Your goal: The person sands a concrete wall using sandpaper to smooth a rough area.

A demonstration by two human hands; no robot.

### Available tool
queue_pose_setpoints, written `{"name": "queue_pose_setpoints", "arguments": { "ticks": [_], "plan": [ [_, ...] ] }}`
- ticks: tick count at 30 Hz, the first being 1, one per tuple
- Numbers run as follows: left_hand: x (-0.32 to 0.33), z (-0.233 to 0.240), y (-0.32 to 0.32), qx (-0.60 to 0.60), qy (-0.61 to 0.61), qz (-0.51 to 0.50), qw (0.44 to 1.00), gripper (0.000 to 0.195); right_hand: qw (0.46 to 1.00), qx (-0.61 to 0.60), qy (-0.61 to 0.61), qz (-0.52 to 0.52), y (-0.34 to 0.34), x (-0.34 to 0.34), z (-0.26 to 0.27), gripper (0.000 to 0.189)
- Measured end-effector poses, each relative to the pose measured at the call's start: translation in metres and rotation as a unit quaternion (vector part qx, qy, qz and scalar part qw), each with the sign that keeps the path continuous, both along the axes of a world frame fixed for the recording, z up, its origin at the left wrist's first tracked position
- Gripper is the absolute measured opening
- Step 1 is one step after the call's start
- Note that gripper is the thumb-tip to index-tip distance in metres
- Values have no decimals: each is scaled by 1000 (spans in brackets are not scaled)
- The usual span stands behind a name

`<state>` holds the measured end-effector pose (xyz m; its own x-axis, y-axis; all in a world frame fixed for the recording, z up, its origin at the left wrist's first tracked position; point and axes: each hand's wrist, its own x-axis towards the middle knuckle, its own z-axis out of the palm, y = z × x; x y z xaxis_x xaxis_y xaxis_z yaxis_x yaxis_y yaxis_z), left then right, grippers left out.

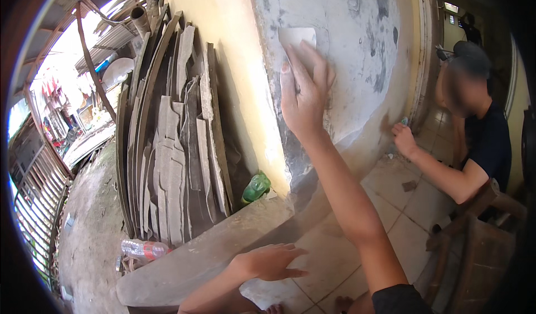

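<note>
My right hand (307,88) is raised against the wall, its fingers pressing a thin pale sheet (298,37), perhaps sandpaper, flat on the grey patched surface (356,50). Dark smudges mark that patch, and a yellow painted strip borders its left edge. Low in front of me, over the ledge and floor, my left hand (270,262) hangs with its fingers apart, holding nothing.
A co-worker (488,134) sits at the right, one hand near the lower wall, beside a wooden chair (481,251). Corrugated sheets (169,146) lean at the left. A green bottle (256,187) and a clear plastic bottle (144,249) lie near the concrete ledge (192,272).
</note>
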<state>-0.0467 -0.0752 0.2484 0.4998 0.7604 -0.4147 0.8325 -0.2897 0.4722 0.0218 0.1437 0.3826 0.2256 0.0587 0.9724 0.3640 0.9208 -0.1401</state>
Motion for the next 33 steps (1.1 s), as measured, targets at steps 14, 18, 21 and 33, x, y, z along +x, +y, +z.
{"name": "queue_pose_setpoints", "arguments": {
  "ticks": [14, 18, 21, 33],
  "plan": [
    [-1, -8, 5, 30, -13, -21, 999, 71, 986, 85, -136, -44, -19, 5, -1, 41],
    [5, -9, 6, 18, -21, -30, 999, 71, 993, 49, -111, 0, -26, -3, 10, 45],
    [5, -1, 6, 17, -29, -27, 999, 70, 992, 38, -118, 16, -20, 5, -10, 44],
    [-9, 13, 9, 150, -162, 24, 975, 53, 986, -95, -16, 138, -3, 39, -65, 43]
  ]
}}
